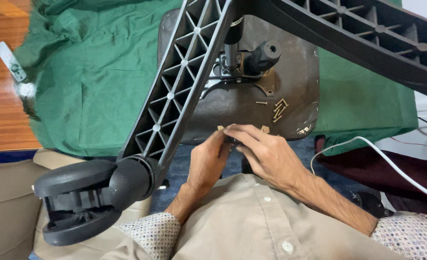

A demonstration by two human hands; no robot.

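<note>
Upturned chair seat (290, 72) lies on cloth (93, 82). Screws (279, 110) lie on seat, just beyond both hands. Caster (86, 200) at lower left. Cable (382, 159) right of hands.

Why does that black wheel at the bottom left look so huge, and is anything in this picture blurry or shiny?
In the head view, the caster wheel looms because it sits close to the wide lens, which also stretches the chair legs. Soft, even light, faint shadows. Both hands, left hand and right hand, look slightly soft; the screws stay sharp. Mild sheen on the seat underside.
</note>
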